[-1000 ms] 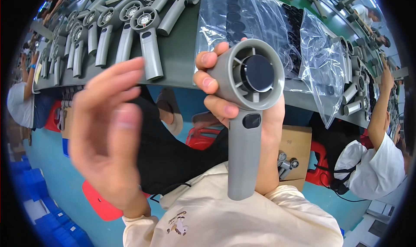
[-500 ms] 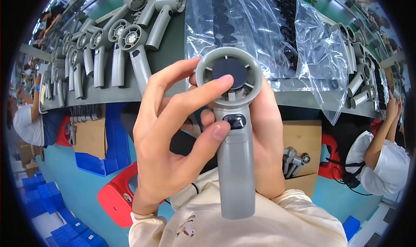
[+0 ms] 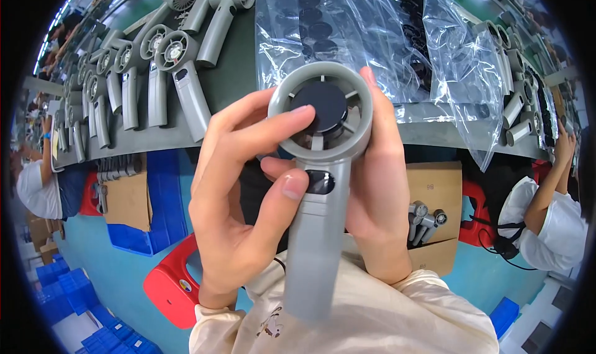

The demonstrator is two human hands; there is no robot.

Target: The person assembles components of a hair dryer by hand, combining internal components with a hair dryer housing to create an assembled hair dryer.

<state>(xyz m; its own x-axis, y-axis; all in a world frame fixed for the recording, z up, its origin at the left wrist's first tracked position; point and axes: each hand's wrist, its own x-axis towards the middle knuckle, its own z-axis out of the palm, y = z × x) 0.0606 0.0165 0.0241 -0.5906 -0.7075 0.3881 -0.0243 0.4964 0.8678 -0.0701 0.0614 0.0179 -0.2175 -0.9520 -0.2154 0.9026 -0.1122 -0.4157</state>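
Note:
In front of my body I hold a grey handheld fan (image 3: pixel 315 248), its round head up and its handle hanging toward my lap. A dark round cap (image 3: pixel 327 108) covers the hub inside the ring, and a glossy black oval panel sits below the head. My left hand (image 3: pixel 239 186) is closed about the fan's left side, with the index fingertip on the cap's edge and the thumb beside the oval panel. From the right, my right hand (image 3: pixel 380 180) cradles the head and upper handle; most of its fingers are hidden behind the fan.
Several grey fans (image 3: pixel 127 93) lie on the dark table (image 3: pixel 239 96) at left. Clear plastic bags (image 3: pixel 366 49) with black round parts cover its middle, and more fans lie at right. Below are a cardboard box (image 3: pixel 434 186), a red stool (image 3: pixel 171 282) and blue bins. People sit at both sides.
The fan's handle has swung to the left and its head has shifted slightly left. My left index finger has slid toward the cap's left edge, and the right fingertips now show beside the ring.

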